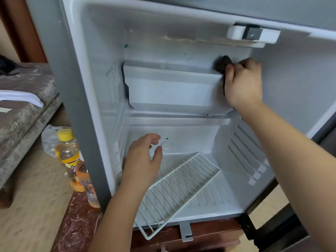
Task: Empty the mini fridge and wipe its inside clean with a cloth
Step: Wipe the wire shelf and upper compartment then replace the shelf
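The right hand (242, 82) grips a dark crumpled cloth (222, 63) against the far right corner of the grey mini fridge (60, 73), on its smooth white plastic liner. The left hand (143, 160), fingers relaxed and apart, hovers over a tilted white wire shelf (181, 190) at the near edge.

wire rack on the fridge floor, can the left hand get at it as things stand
Probably yes. The left hand is open and empty inside the fridge, right beside the wire rack, with nothing between them. The rack's front corner also juts out past the fridge's front edge.
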A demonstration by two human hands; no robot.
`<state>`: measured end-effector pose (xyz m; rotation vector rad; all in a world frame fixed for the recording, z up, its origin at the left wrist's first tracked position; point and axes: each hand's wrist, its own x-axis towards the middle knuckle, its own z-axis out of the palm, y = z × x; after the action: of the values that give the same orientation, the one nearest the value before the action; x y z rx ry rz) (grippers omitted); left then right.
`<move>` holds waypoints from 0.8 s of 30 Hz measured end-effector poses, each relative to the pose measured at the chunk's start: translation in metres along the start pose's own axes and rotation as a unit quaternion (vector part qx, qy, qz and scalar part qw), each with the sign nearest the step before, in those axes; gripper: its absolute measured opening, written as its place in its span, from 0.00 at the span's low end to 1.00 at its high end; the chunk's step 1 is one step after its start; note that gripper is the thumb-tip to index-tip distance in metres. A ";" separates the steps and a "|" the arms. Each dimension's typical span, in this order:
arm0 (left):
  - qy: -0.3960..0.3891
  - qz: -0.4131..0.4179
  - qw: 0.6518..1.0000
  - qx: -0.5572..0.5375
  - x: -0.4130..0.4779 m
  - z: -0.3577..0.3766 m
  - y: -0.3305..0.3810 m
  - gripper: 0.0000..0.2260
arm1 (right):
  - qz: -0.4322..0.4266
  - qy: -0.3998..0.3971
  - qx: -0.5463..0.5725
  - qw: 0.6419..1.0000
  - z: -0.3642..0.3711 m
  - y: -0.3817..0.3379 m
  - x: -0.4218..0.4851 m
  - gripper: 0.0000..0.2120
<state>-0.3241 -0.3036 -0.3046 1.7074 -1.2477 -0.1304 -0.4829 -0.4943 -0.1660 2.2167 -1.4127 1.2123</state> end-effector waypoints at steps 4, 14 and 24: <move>-0.001 0.004 1.000 -0.002 0.000 -0.002 0.006 0.11 | 0.019 -0.044 0.009 0.999 0.001 -0.038 0.007 0.20; 0.013 0.044 0.999 -0.019 -0.006 -0.028 0.035 0.11 | -0.113 -0.081 0.038 0.989 0.019 -0.156 -0.002 0.20; 0.111 0.144 0.983 0.011 -0.028 -0.071 0.072 0.10 | -0.196 -0.106 0.231 0.947 0.022 -0.164 -0.012 0.10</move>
<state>-0.3441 -0.2365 -0.2259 1.4942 -1.3145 0.2410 -0.3363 -0.4176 -0.1537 2.8390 -0.7267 1.2840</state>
